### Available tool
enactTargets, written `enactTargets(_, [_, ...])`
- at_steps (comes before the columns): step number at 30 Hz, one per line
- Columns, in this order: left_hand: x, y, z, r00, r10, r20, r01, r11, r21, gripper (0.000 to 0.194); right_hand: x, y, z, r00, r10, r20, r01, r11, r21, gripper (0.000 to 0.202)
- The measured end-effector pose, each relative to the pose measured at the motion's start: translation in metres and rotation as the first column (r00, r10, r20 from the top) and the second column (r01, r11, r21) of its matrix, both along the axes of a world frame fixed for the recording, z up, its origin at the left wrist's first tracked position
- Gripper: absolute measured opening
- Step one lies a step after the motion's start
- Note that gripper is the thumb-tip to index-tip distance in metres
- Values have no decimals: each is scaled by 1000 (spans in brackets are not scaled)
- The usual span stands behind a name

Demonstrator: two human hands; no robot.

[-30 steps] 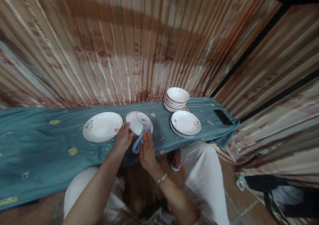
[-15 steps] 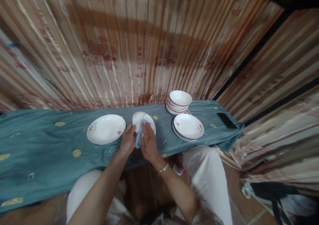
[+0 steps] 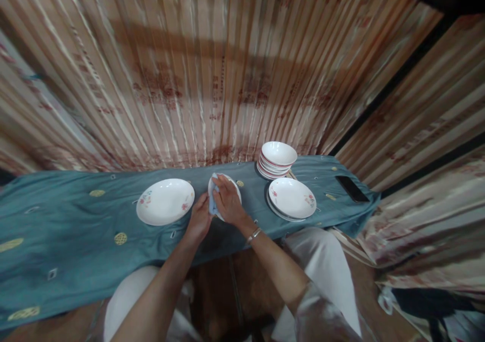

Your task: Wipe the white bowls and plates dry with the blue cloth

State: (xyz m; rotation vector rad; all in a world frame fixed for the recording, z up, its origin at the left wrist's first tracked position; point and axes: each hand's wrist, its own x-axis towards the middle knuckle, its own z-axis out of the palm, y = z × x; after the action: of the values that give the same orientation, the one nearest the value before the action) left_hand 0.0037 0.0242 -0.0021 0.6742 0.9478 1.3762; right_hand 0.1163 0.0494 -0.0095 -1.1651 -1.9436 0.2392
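Observation:
A small white plate point(image 3: 235, 184) is held just above the front half of the table, partly covered by my hands. Its left edge is gripped by my left hand point(image 3: 199, 218), fingers closed round the rim. My right hand point(image 3: 229, 201) presses a light blue cloth point(image 3: 212, 198) against the plate's face, with the fingers laid over the cloth. To the left lies an oval white plate point(image 3: 165, 201) with flower prints. Right of my hands is a short stack of flowered white plates point(image 3: 292, 198).
Behind the plate stack stands a pile of white bowls point(image 3: 279, 153) with red rims, with chopsticks partly seen beside it. A black phone point(image 3: 351, 188) lies at the right end of the blue-green tablecloth point(image 3: 83, 231). A pleated curtain point(image 3: 197, 79) hangs close behind the table.
My right hand and the cloth have moved up and across the plate, toward its upper left edge. My left hand still holds the rim. The whole view has shifted slightly.

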Motion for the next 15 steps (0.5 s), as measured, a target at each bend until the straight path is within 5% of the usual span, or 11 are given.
enactTargets(8, [1,-3,0,999,-17,-28,17,1000,6,26,6,49,8,995,-13,-100,-6,984,-178,32])
enactTargets(15, [1,-4,1,999,-9,-51,7,999,-46,20,28,87,-16,930,-181,-320,68,940,-333,25])
